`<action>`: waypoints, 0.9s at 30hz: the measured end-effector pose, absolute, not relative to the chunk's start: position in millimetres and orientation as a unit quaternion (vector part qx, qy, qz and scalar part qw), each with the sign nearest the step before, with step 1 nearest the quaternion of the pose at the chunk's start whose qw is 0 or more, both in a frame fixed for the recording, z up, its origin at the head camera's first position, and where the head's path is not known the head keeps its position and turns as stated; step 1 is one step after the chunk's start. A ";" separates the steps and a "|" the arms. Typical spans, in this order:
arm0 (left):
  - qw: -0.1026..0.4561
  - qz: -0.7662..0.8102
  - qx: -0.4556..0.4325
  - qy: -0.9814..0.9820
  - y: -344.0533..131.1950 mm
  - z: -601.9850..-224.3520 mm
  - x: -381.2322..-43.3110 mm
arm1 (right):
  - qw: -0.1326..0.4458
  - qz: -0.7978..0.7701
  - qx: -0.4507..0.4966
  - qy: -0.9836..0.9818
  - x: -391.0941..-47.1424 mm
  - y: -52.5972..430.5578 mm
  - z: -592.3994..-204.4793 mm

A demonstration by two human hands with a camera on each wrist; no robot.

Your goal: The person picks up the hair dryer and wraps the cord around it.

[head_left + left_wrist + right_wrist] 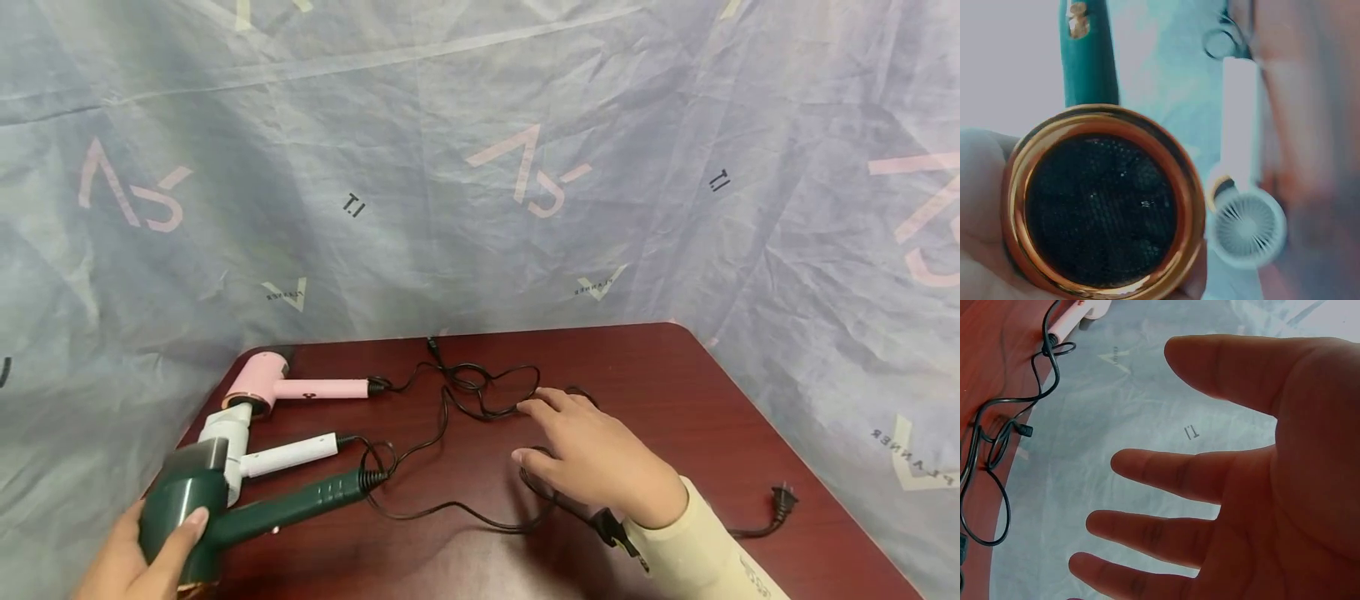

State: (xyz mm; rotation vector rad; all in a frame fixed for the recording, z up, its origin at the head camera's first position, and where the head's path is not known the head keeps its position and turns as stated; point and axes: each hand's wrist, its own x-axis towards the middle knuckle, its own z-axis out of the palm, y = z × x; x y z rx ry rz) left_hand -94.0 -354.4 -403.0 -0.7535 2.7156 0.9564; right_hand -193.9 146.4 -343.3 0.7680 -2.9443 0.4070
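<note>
My left hand [153, 550] grips the head of a dark green hair dryer [183, 508], thumb on top, at the table's near left. The dryer's handle points right, and its gold-rimmed intake grille [1104, 209] fills much of the left wrist view. Just beyond lies a white hair dryer [288, 455]. Farther back is a pink hair dryer [322, 388]. My right hand [600, 454] hovers over the right half of the table, fingers [1166, 472] spread and relaxed with nothing held. Black cords [480, 525] run beneath it.
The dark red table [637, 367] has grey printed sheeting [420, 208] behind it and along both sides. A two-pin plug [783, 500] sits near the right edge. Tangled cords [472, 387] lie at the back middle, and another black plug [611, 529] is by the right sleeve.
</note>
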 end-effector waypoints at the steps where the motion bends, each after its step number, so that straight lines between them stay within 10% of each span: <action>1: 0.077 0.330 -0.238 0.910 -349.9 -395.5 -97.5 | 0.041 0.133 0.251 -0.958 -193.9 147.0 -342.8; 27: -0.205 0.656 0.001 0.727 -229.2 -308.9 -160.2 | 0.091 0.319 0.318 -0.888 -210.8 146.5 -327.3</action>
